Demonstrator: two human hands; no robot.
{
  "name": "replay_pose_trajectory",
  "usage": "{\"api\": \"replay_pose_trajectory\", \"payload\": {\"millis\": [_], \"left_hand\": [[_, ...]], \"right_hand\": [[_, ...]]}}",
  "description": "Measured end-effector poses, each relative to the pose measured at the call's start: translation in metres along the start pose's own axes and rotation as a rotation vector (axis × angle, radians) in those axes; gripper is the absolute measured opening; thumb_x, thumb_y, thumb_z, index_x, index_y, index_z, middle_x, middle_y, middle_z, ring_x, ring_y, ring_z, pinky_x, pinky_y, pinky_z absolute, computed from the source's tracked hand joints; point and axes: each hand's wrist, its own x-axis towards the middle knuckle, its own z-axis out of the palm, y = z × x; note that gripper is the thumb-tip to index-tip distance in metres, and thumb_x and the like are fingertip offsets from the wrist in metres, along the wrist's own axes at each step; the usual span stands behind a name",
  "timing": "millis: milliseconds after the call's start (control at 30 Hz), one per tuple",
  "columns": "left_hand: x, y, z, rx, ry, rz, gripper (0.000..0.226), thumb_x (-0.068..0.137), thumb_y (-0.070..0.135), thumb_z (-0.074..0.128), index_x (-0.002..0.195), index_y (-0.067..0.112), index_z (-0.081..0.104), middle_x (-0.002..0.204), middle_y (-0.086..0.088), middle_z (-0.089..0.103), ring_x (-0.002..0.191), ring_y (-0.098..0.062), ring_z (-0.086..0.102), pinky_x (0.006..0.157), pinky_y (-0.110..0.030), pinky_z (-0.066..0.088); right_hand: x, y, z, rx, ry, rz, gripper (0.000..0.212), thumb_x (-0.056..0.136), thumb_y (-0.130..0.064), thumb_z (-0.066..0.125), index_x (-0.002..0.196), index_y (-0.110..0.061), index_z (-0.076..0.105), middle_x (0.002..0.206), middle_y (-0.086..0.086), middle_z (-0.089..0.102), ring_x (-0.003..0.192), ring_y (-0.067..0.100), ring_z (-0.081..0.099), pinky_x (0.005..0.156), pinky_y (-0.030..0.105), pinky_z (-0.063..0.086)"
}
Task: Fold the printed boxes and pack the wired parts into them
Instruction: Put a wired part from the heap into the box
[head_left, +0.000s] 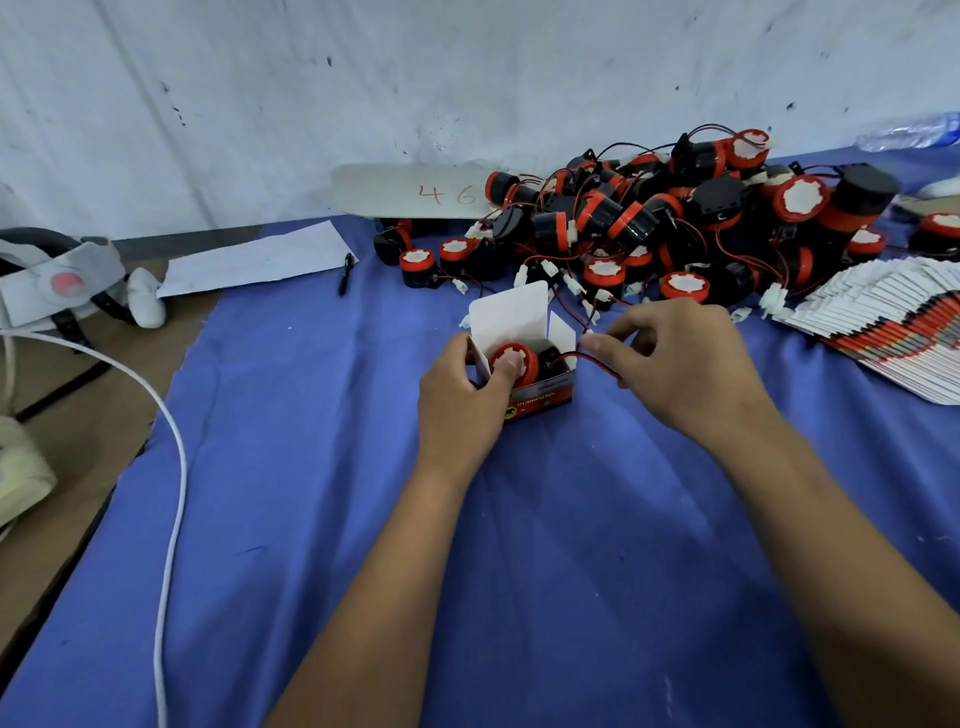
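At the centre of the frame a small red-and-black printed cardboard box (524, 364) stood open on the blue cloth (519, 545), with a round red-and-black wired part (514, 364) inside it. The left hand (462, 395) gripped the box's left side, thumb pressing the part, while the right hand (685, 364), just right of it, pinched the part's red-and-black wire (592, 361). Behind, at upper right, a heap of similar wired parts (675, 218) lay against a scuffed white wall (363, 78), beside a fanned stack of flat boxes (893, 322).

Open blue cloth (519, 545) toward the body from both hands. Beyond the right hand (685, 364), crowded by a tangled heap of wired parts (649, 223); to its right, blocked by fanned flat boxes (883, 322). Left of the left hand (462, 395), open cloth up to a white cable (174, 467).
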Motion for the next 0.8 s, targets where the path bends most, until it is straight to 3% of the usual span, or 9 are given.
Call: {"api": "replay_pose_trajectory", "payload": {"millis": [67,133,200,300,400,500,633,733,800], "left_hand": [[0.000,-0.001,0.000,0.001,-0.003,0.003,0.028,0.093,0.033,0.074,0.097,0.007,0.063,0.090,-0.002,0.069,0.081,-0.017,0.060,0.068,-0.034,0.050],[0.000,-0.001,-0.001,-0.002,-0.004,0.009,0.030,0.093,0.033,0.074,0.095,0.006,0.062,0.089,-0.004,0.069,0.079,-0.018,0.059,0.066,-0.033,0.048],[0.000,-0.001,0.000,-0.001,-0.007,0.014,0.031,0.093,0.034,0.074,0.096,0.005,0.062,0.089,-0.005,0.069,0.079,-0.019,0.059,0.066,-0.033,0.048],[0.000,0.000,0.000,0.000,-0.009,0.024,0.033,0.094,0.033,0.073,0.098,0.003,0.063,0.090,-0.006,0.069,0.079,-0.022,0.058,0.065,-0.033,0.047],[0.000,0.000,-0.001,-0.008,-0.006,0.031,0.028,0.094,0.031,0.073,0.099,0.005,0.065,0.090,-0.004,0.070,0.078,-0.019,0.058,0.064,-0.030,0.046],[-0.003,0.002,0.000,-0.012,-0.022,0.032,0.020,0.092,0.031,0.076,0.096,0.014,0.066,0.086,0.004,0.068,0.072,-0.011,0.056,0.061,-0.020,0.044],[-0.004,0.004,0.002,-0.036,-0.032,0.016,0.018,0.090,0.029,0.077,0.097,0.015,0.068,0.087,0.002,0.071,0.078,-0.017,0.065,0.068,-0.033,0.054],[-0.003,0.004,0.002,-0.067,-0.023,-0.033,0.020,0.089,0.032,0.078,0.099,0.016,0.070,0.088,0.003,0.074,0.083,-0.017,0.068,0.073,-0.036,0.056],[-0.003,0.004,0.003,-0.087,-0.018,-0.055,0.017,0.089,0.029,0.077,0.099,0.017,0.071,0.088,0.003,0.074,0.083,-0.018,0.069,0.075,-0.039,0.056]], "right_hand": [[-0.001,-0.004,0.000,-0.072,-0.106,-0.008,0.030,0.089,-0.060,0.065,0.081,-0.031,0.069,0.062,-0.009,0.067,0.061,0.009,0.062,0.060,0.034,0.052],[0.000,-0.006,-0.001,-0.072,-0.160,-0.001,0.020,0.092,-0.045,0.071,0.085,-0.026,0.072,0.061,-0.009,0.067,0.064,0.009,0.064,0.065,0.038,0.057],[0.000,-0.009,0.000,-0.065,-0.112,0.005,0.012,0.093,-0.030,0.072,0.089,-0.019,0.075,0.064,-0.008,0.066,0.068,0.013,0.065,0.067,0.037,0.057],[-0.003,-0.022,0.005,-0.196,0.016,-0.048,0.014,0.096,-0.027,0.066,0.091,-0.016,0.074,0.077,0.001,0.069,0.081,0.023,0.064,0.068,0.039,0.056],[-0.006,-0.037,0.015,-0.342,0.074,-0.120,0.018,0.100,-0.027,0.058,0.091,-0.017,0.070,0.083,0.004,0.068,0.083,0.026,0.060,0.063,0.035,0.049],[-0.007,-0.044,0.026,-0.478,0.010,-0.126,0.012,0.098,-0.019,0.054,0.088,-0.019,0.060,0.089,0.003,0.064,0.075,0.024,0.056,0.055,0.031,0.039],[-0.009,-0.047,0.034,-0.541,0.006,-0.101,0.020,0.097,-0.019,0.057,0.083,-0.021,0.044,0.087,0.002,0.054,0.070,0.022,0.048,0.050,0.029,0.025],[-0.006,-0.052,0.034,-0.450,0.023,-0.154,0.004,0.096,-0.022,0.059,0.098,-0.022,0.055,0.095,0.002,0.061,0.081,0.026,0.058,0.056,0.033,0.038],[-0.001,-0.054,0.036,-0.423,-0.040,-0.197,0.007,0.099,-0.022,0.056,0.103,-0.020,0.061,0.100,0.004,0.061,0.087,0.026,0.061,0.063,0.036,0.048]]}}
